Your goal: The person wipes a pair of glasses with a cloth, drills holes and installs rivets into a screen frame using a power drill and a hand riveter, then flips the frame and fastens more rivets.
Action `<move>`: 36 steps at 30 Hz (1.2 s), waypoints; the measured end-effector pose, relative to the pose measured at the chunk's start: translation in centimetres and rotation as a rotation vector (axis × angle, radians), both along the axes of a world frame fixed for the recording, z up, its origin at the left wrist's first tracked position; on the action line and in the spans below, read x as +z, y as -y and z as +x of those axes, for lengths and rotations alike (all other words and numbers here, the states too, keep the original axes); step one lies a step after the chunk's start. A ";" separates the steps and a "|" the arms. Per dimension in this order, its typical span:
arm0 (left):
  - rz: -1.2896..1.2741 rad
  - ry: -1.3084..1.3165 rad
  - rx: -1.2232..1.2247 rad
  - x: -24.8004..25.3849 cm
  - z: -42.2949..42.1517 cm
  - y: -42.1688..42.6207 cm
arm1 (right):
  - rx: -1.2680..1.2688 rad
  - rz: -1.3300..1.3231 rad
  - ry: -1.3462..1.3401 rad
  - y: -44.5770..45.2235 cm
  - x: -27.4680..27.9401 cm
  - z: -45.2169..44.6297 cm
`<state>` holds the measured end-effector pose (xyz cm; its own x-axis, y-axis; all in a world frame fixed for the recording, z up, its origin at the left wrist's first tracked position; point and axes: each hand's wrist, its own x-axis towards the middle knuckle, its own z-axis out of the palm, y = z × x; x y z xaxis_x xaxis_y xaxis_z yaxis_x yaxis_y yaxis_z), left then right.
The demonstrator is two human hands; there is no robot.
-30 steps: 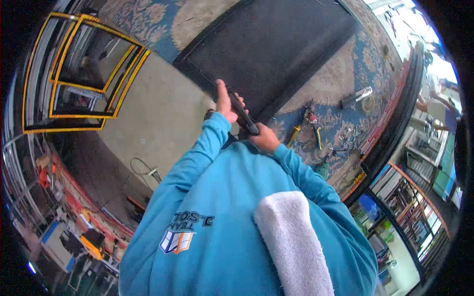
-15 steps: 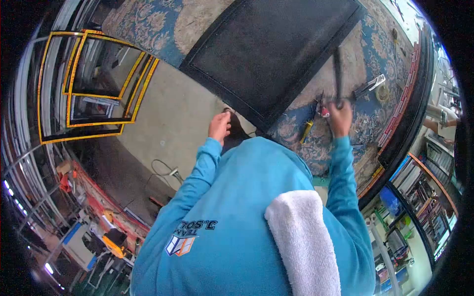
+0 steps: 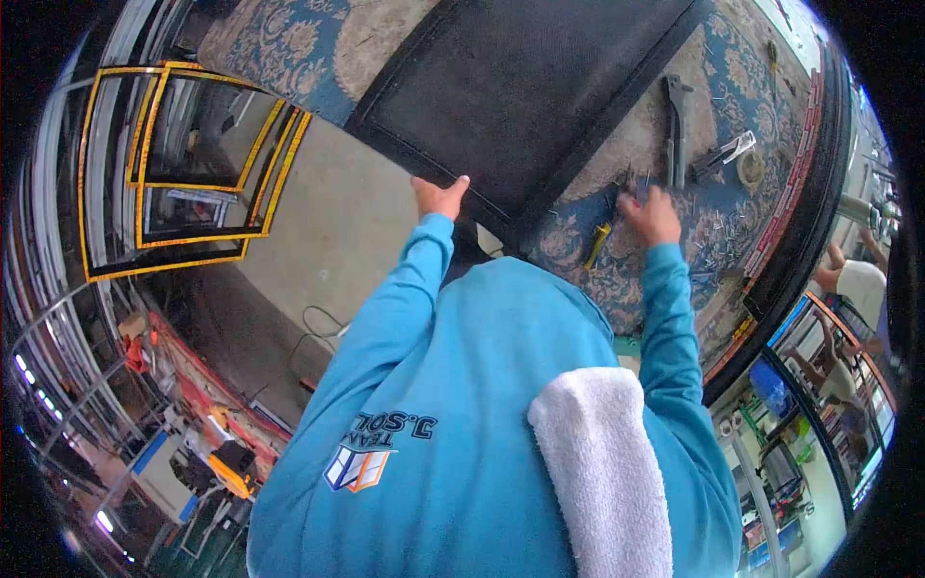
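A large black framed panel (image 3: pixel 540 87) with a mesh-like surface lies across a carpet-covered surface. At its near edge is my left hand (image 3: pixel 440 199), thumb on the frame and fingers closed on the rim, partly hidden. My right hand (image 3: pixel 655 217) is low over the carpet to the right of the panel, fingers bent around something mostly covered by the hand; dark tool tips (image 3: pixel 624 181) show just beyond it. A black long-handled rivet gun (image 3: pixel 675 130) lies just beyond this hand. Nearer me lies a yellow-handled tool (image 3: pixel 597 245).
A silver-and-black hand tool (image 3: pixel 725 156) and a tape roll (image 3: pixel 749 170) lie at the right, with scattered small metal fasteners (image 3: pixel 715 236). Yellow-edged frames (image 3: pixel 193 159) stand at the left. A dark bar (image 3: pixel 814 212) borders the right side. People appear at far right.
My right hand has released the rivet gun, which now lies on the carpet, and shifted to where a red-handled tool lay. My left hand has moved forward onto the panel's edge.
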<state>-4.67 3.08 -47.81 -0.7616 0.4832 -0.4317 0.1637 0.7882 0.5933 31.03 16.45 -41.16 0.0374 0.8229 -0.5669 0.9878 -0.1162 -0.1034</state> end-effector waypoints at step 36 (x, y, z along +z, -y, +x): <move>0.015 0.548 -0.055 0.2 -0.1 6.4 | -0.331 0.411 -0.690 -8.3 -6.5 22.2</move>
